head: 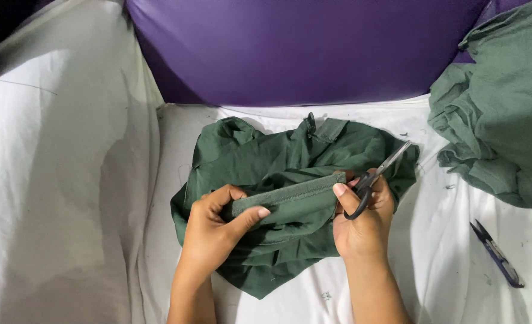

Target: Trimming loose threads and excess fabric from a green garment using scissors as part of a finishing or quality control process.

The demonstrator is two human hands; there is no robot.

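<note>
Dark green woven cotton garment (290, 162): crumpled on the white sheet-covered counter (440, 264), its stitched band lifted and stretched between both hands. Judged light, soft, limp; the doubled band is the firmest place to grip. Left hand (215, 228): pinching the band's left end, thumb over fingers. Right hand (365, 225): pinching the right end, with black-handled steel scissors (377, 174) looped on its fingers. Blue thread snips (498, 255) lie at right, near a heap of paler green cloth (506, 108). Purple cushion (302, 48) behind. No packages, labels or signs visible.
</note>
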